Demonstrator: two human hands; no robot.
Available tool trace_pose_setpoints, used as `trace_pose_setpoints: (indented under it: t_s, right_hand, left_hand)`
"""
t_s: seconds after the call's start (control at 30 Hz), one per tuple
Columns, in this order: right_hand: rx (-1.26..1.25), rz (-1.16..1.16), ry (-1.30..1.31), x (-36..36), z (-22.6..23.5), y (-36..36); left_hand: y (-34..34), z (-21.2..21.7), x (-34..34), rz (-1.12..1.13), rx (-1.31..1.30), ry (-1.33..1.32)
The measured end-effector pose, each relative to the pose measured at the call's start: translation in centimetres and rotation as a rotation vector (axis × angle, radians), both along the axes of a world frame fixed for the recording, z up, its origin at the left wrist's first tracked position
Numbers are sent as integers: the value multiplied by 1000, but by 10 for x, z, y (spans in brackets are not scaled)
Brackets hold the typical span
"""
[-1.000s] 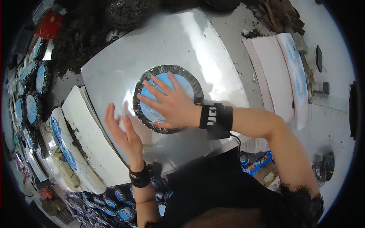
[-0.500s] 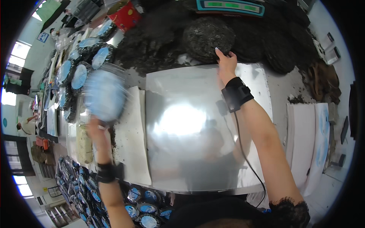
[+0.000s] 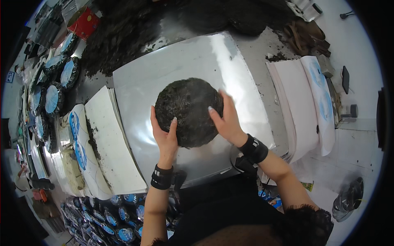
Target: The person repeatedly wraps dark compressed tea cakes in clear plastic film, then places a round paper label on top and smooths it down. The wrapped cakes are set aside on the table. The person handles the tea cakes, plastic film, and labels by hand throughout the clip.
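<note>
A dark, round, flat cake of dried matted material (image 3: 188,110) lies on a shiny metal sheet (image 3: 213,57) in front of me. My left hand (image 3: 165,134) cups its lower left edge, fingers curled onto it. My right hand (image 3: 227,119) presses against its right edge, fingers spread. Both wrists wear black bands. The cake sits between the two hands.
A stack of white paper sheets (image 3: 108,143) lies left of the metal sheet, and another white stack (image 3: 295,98) to the right. Heaps of dark loose material (image 3: 123,28) fill the far side. Wrapped round cakes with blue labels (image 3: 53,96) line the left and the near edge (image 3: 106,225).
A wrapped, blue-labelled disc was on the sheet; my left hand carried it off to the left. My right hand reached to the far heap, and a bare dark cake now sits between both hands.
</note>
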State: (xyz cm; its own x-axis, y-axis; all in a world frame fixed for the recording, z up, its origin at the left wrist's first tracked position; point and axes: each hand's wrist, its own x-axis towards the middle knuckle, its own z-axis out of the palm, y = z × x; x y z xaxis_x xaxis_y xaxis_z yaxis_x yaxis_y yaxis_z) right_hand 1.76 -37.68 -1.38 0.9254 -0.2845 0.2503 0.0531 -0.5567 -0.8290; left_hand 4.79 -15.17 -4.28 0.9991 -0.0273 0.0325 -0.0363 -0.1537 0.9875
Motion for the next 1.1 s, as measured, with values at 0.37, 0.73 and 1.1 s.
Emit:
trace_pose_setpoints:
  t_s: [0.37, 0.73, 1.1]
  right_hand:
    - [-500, 591, 26, 15, 3, 21]
    - [-647, 465, -25, 22, -3, 31]
    - [-622, 544, 44, 32, -7, 16]
  left_hand:
    - [129, 94, -22, -480, 692, -380]
    - [143, 97, -63, -711, 791, -526]
    - [3, -8, -27, -208, 654, -451]
